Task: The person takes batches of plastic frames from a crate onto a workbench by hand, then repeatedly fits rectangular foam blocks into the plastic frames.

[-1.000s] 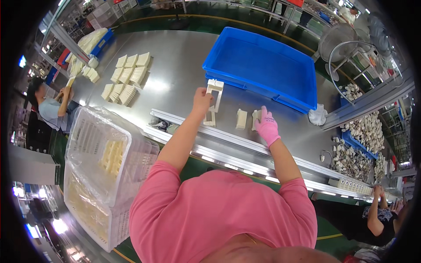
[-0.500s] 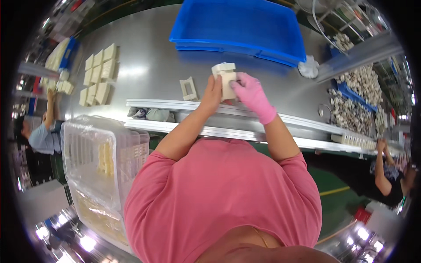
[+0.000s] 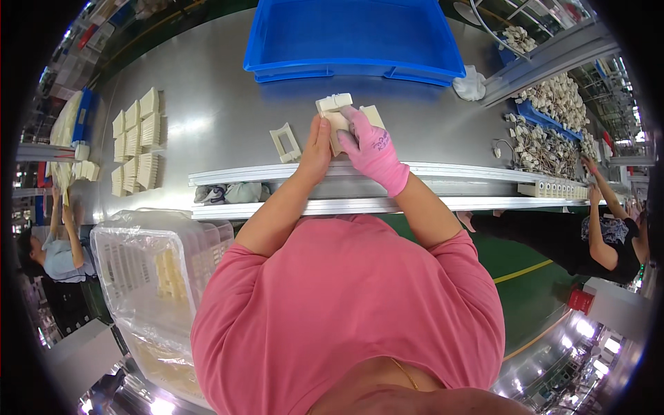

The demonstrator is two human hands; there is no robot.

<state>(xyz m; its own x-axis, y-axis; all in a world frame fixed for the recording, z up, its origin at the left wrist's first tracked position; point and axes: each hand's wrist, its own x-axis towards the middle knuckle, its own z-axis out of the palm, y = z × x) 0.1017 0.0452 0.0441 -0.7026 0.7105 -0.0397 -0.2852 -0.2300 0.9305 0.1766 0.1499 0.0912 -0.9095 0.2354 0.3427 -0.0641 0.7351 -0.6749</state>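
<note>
A cream plastic housing with a white block (image 3: 336,102) at its far end is held above the metal bench. My bare left hand (image 3: 317,151) wraps its left side. My right hand (image 3: 373,149), in a pink glove with grey fingertips, is closed on its right side, thumb near and forefinger farther off. Just beyond the glove shows a flat cream piece (image 3: 372,115); whether it is held or lies on the bench I cannot tell. Left of my hands a cream rectangular frame (image 3: 293,153) with an open middle lies on the bench.
A large blue bin (image 3: 356,71) stands beyond my hands. Rows of stacked cream parts (image 3: 138,142) sit left. Piles of small white parts with wires (image 3: 546,145) lie right. Plastic-wrapped crates (image 3: 138,256) stand at my left. Co-workers (image 3: 66,252) work at both sides.
My right hand has moved across the housing, its gloved back now turned more to view. The flat cream piece now shows beyond the glove. The whole view has shifted slightly.
</note>
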